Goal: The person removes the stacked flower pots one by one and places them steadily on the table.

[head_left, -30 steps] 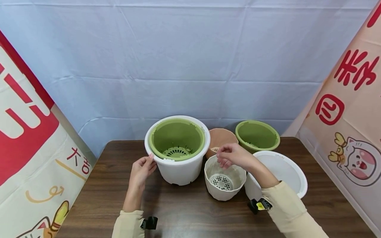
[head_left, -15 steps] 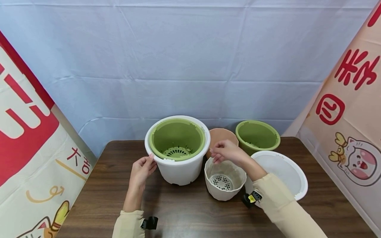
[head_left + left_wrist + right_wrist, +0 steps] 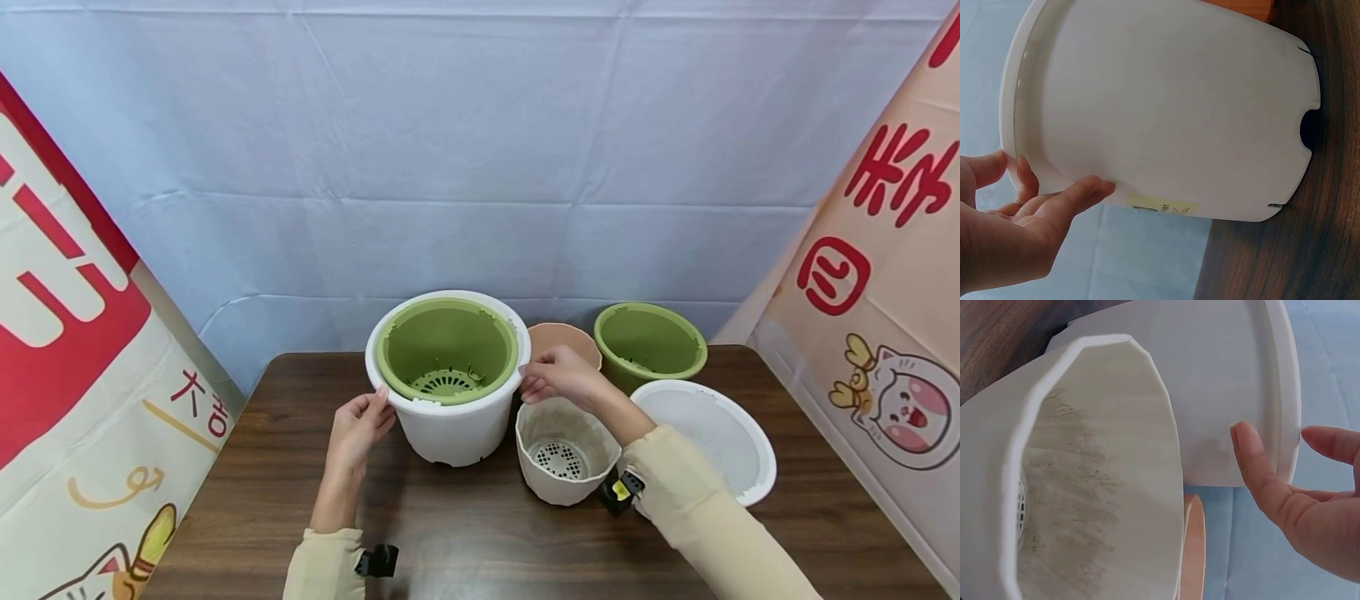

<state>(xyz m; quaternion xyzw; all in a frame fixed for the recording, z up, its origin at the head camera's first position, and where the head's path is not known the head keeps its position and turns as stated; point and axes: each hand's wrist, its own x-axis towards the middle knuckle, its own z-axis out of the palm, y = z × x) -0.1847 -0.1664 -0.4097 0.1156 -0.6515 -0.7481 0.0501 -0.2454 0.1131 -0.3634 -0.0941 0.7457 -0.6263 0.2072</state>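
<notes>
A large white flower pot (image 3: 450,437) stands upright with a green pot (image 3: 446,337) nested inside it. At the white pot's left, my left hand (image 3: 358,429) grips the rim; in the left wrist view the thumb lies on the rim's edge and the fingers (image 3: 1085,190) bend under it against the wall. My right hand (image 3: 562,377) is at the right side of the same rim. The right wrist view has its thumb at the rim's edge and a finger (image 3: 1254,450) below the rim. A cream pot (image 3: 558,496) with a slotted bottom stands beneath my right hand.
Behind the right hand stands a peach pot (image 3: 558,336), partly hidden. A second green pot (image 3: 648,342) is at the back right. Before it, a white round-rimmed piece (image 3: 705,429) tilts on the brown table (image 3: 480,546). A pale blue cloth (image 3: 465,167) hangs behind.
My right hand has moved left and slightly up from over the cream pot to the white pot's rim. The left hand has kept its grip, and the pots have not moved.
</notes>
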